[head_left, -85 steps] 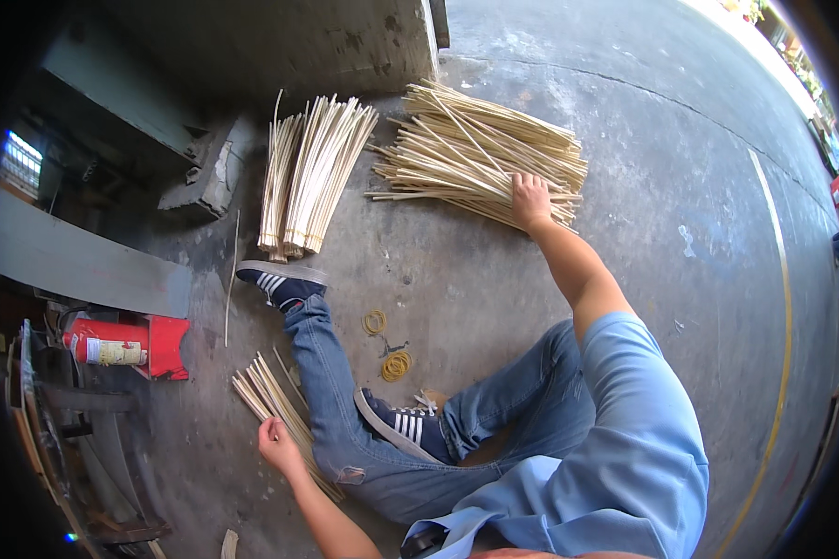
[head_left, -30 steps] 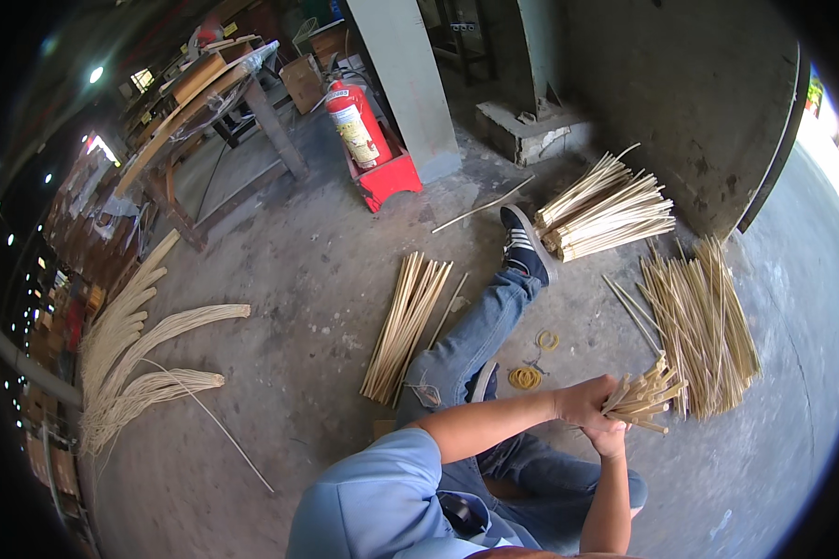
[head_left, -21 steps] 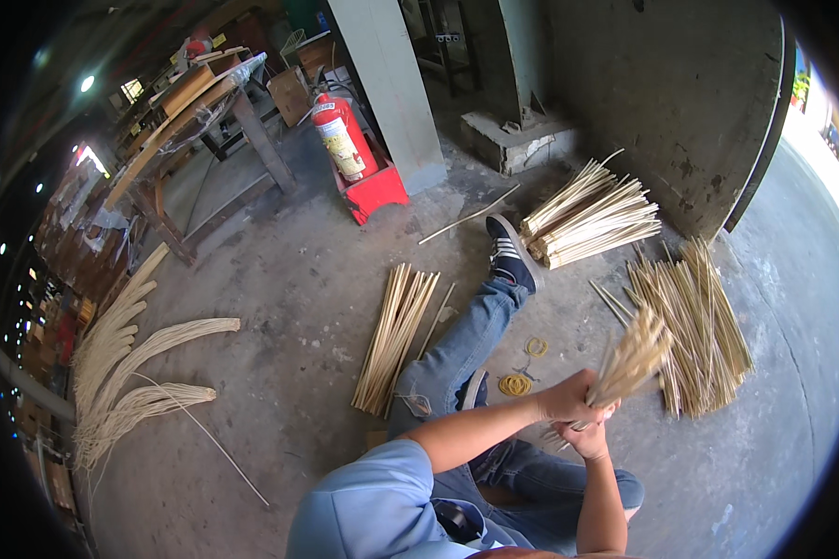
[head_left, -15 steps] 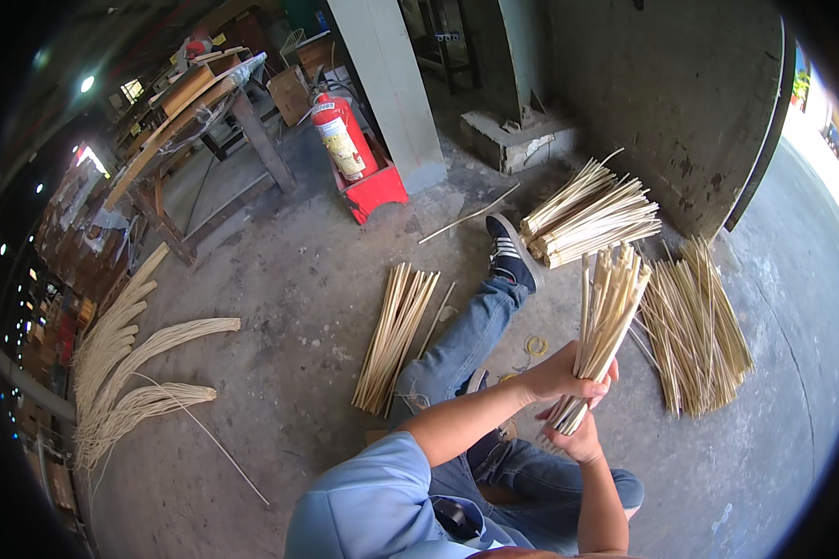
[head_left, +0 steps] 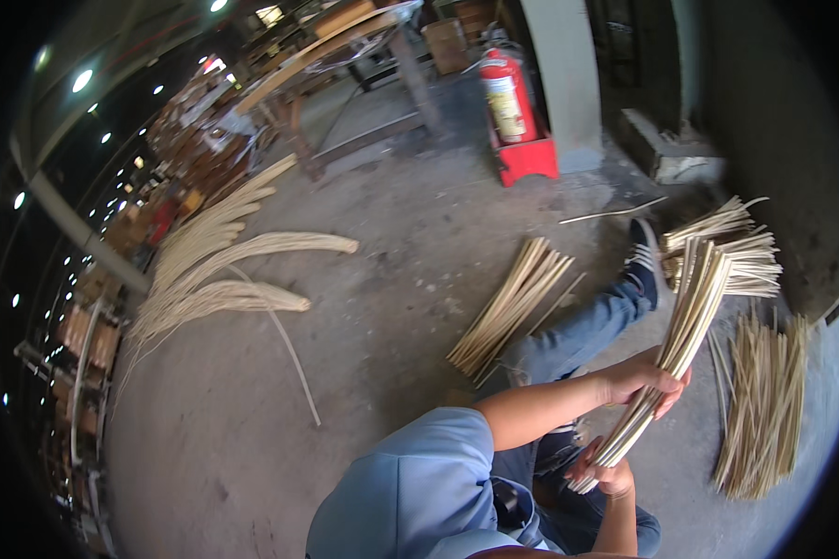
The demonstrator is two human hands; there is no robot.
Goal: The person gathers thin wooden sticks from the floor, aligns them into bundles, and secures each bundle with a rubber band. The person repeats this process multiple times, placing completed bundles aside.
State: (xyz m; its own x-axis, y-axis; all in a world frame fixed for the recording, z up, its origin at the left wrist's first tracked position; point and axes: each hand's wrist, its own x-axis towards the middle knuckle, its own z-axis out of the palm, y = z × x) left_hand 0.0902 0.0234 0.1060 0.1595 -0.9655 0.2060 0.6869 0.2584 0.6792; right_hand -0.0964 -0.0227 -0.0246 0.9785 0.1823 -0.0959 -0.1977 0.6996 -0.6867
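Note:
A bundle of pale cane sticks (head_left: 688,317) slants up and to the right in front of me, over my bent legs. My left hand (head_left: 645,377) is wrapped round its middle. Lower down, near the bundle's bottom end, my right hand (head_left: 606,472) is closed on it as well. The stick tops fan out a little, while the bottom ends sit close together. Beyond my left forearm lies a smaller loose bundle of sticks (head_left: 513,303) on the floor. To the right of my hands lies a wide pile of sticks (head_left: 764,410).
Another stick pile (head_left: 725,247) lies past my shoe (head_left: 641,256). Long curved cane bundles (head_left: 252,247) spread on the floor at left, with one loose cane (head_left: 294,359). A red fire extinguisher (head_left: 506,98) stands in a red holder by a grey pillar (head_left: 566,84). A wooden workbench (head_left: 322,42) stands behind.
The view has swung left, so the surroundings appear farther right. Both hands keep hold of the cane bundle, with the right hand now nearer its bottom end.

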